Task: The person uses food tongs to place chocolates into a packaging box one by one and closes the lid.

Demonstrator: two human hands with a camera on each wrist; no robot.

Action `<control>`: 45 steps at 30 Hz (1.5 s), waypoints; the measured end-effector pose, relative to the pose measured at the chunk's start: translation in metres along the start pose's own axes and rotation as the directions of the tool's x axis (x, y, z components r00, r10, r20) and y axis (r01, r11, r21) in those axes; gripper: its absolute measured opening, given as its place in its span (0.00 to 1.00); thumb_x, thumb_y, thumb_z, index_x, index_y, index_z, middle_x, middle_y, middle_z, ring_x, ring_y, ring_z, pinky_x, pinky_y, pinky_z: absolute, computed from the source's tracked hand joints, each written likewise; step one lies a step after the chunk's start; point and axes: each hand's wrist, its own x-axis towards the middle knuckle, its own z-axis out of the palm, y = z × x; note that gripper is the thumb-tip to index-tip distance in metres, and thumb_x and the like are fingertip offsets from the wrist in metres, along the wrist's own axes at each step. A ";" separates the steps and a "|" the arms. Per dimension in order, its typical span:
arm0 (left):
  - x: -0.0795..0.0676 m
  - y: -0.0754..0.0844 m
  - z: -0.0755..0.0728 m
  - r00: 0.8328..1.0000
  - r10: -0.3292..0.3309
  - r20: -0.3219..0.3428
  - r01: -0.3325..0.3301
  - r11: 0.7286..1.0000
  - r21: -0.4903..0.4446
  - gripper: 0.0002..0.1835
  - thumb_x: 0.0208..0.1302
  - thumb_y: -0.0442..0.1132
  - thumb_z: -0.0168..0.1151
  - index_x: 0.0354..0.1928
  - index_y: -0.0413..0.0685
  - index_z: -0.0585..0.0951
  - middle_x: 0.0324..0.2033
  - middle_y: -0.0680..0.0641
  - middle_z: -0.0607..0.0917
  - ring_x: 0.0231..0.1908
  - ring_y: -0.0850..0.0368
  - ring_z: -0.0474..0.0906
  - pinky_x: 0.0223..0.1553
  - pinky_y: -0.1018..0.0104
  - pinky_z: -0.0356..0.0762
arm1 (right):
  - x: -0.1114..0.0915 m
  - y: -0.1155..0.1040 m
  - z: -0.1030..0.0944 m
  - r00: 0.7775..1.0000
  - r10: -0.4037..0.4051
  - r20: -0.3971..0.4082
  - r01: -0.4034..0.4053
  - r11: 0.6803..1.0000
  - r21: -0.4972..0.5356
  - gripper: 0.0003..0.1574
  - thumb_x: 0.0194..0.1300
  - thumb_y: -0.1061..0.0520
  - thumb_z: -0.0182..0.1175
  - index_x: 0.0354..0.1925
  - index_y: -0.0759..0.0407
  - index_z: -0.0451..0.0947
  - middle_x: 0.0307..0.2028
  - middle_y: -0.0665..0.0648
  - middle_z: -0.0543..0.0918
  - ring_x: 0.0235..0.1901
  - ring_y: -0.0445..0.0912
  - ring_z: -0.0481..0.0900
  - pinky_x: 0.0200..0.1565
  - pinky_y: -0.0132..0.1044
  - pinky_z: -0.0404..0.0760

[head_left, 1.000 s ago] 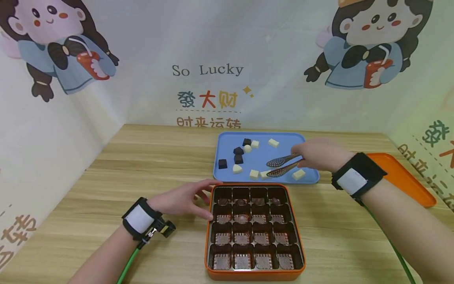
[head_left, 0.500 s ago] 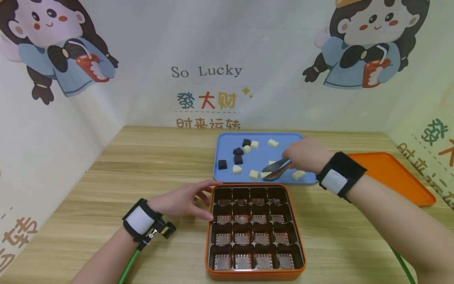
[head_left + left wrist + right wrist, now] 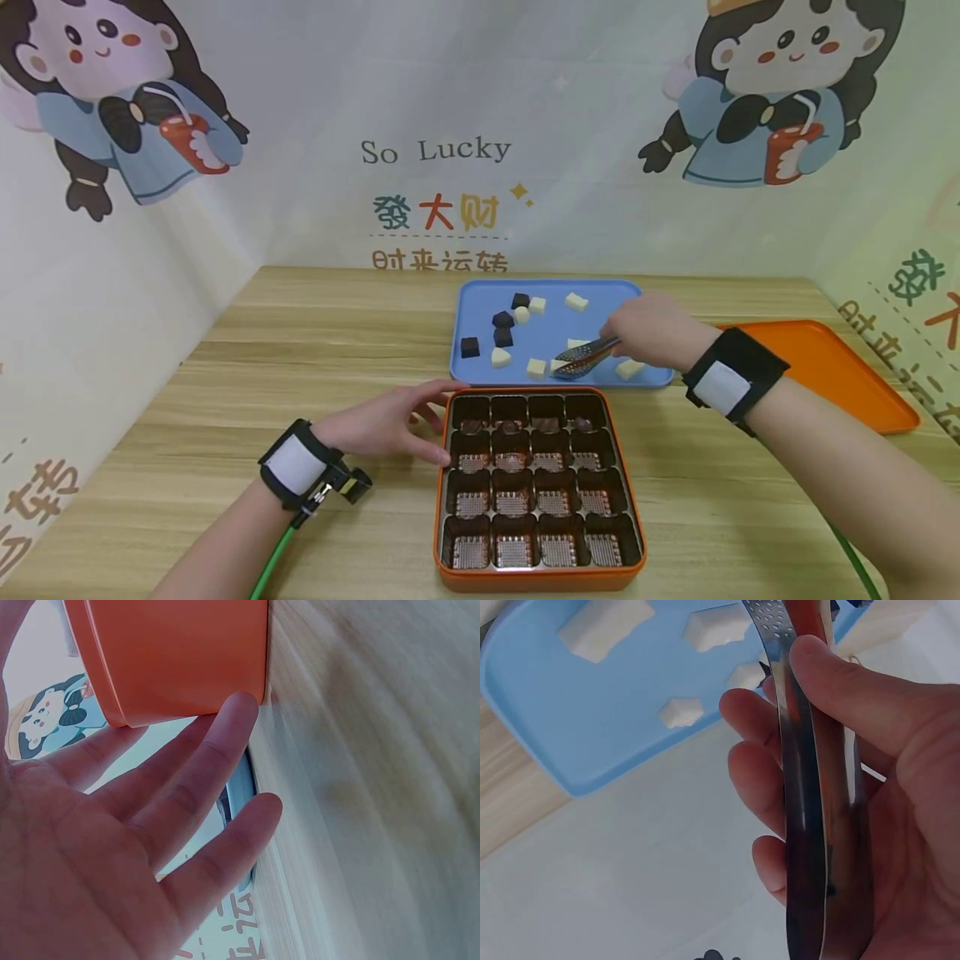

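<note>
My right hand (image 3: 651, 330) grips metal tongs (image 3: 588, 357) with perforated tips; the right wrist view shows fingers and thumb wrapped around their long handles (image 3: 810, 817). The tongs' tips are low over the blue tray (image 3: 480, 292), drawn close together at a white chocolate piece (image 3: 558, 366), partly hidden by them. My left hand (image 3: 382, 421) rests at the left side of an orange box (image 3: 540, 581) with a dark divided insert. Its fingers are spread and loosely extended, one fingertip (image 3: 241, 705) right at the box wall (image 3: 180, 660).
Several dark chocolates (image 3: 469, 347) and other white pieces (image 3: 577, 302) lie about the blue tray. Chocolates (image 3: 548, 425) sit in the insert's far row. An orange tray (image 3: 840, 375) is at the right, partly behind my right arm. A printed curtain (image 3: 315, 208) stands behind the wooden table (image 3: 300, 333).
My right hand has moved left and the tongs' spread tips have drawn together at the white chocolate piece near the tray's front edge. My left hand and the box have stayed put.
</note>
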 end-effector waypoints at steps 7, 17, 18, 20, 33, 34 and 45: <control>0.000 0.000 0.001 1.000 0.003 0.004 -0.003 1.000 -0.009 0.44 0.48 0.53 0.67 0.67 0.63 0.56 0.60 0.47 0.64 0.47 0.57 0.71 0.47 0.57 0.70 | -0.011 -0.003 -0.018 0.999 0.026 -0.039 -0.024 0.999 0.038 0.08 0.57 0.55 0.61 0.37 0.53 0.80 0.25 0.48 0.77 0.20 0.39 0.66 0.23 0.34 0.66; 0.001 -0.001 0.001 1.000 -0.022 0.000 0.022 1.000 0.001 0.45 0.47 0.53 0.68 0.67 0.66 0.55 0.59 0.49 0.66 0.47 0.59 0.71 0.46 0.60 0.71 | -0.024 -0.044 -0.045 0.975 -0.111 -0.190 0.108 0.994 -0.030 0.05 0.58 0.50 0.60 0.29 0.47 0.74 0.18 0.42 0.68 0.15 0.36 0.61 0.18 0.32 0.60; 0.000 -0.002 0.001 1.000 -0.019 0.003 0.019 1.000 -0.004 0.45 0.47 0.53 0.68 0.67 0.66 0.55 0.59 0.48 0.65 0.47 0.59 0.71 0.46 0.59 0.71 | -0.024 -0.051 -0.046 0.973 -0.135 -0.188 0.130 0.991 -0.036 0.06 0.58 0.50 0.60 0.28 0.47 0.73 0.18 0.42 0.68 0.15 0.36 0.61 0.17 0.32 0.59; 0.000 -0.001 0.001 1.000 -0.014 0.006 0.014 1.000 -0.009 0.45 0.48 0.53 0.67 0.67 0.65 0.55 0.60 0.47 0.65 0.48 0.58 0.71 0.46 0.58 0.70 | -0.022 -0.063 -0.048 0.972 -0.170 -0.164 0.167 0.985 -0.032 0.05 0.59 0.50 0.59 0.30 0.48 0.74 0.18 0.43 0.69 0.16 0.36 0.62 0.17 0.31 0.59; 0.001 0.000 0.001 1.000 -0.015 -0.004 0.015 1.000 0.008 0.45 0.46 0.55 0.68 0.67 0.66 0.56 0.59 0.53 0.65 0.47 0.60 0.71 0.45 0.60 0.71 | -0.004 -0.116 -0.055 0.968 -0.250 -0.028 0.245 0.963 -0.111 0.06 0.56 0.49 0.62 0.27 0.48 0.75 0.18 0.43 0.67 0.17 0.39 0.64 0.21 0.32 0.66; 0.001 0.000 0.001 1.000 -0.016 -0.005 0.016 1.000 0.009 0.45 0.46 0.56 0.67 0.67 0.66 0.56 0.59 0.53 0.65 0.47 0.60 0.71 0.45 0.60 0.71 | -0.003 -0.119 -0.055 0.964 -0.264 -0.031 0.257 0.956 -0.138 0.07 0.55 0.49 0.62 0.26 0.49 0.75 0.18 0.43 0.68 0.17 0.39 0.65 0.22 0.32 0.67; 0.001 -0.002 0.001 1.000 -0.001 -0.001 0.001 1.000 -0.012 0.44 0.47 0.54 0.67 0.66 0.67 0.57 0.60 0.54 0.64 0.47 0.59 0.71 0.45 0.59 0.71 | 0.014 -0.152 -0.062 0.953 -0.294 -0.078 0.256 0.913 -0.317 0.17 0.59 0.59 0.57 0.16 0.47 0.68 0.12 0.44 0.62 0.14 0.38 0.62 0.19 0.30 0.63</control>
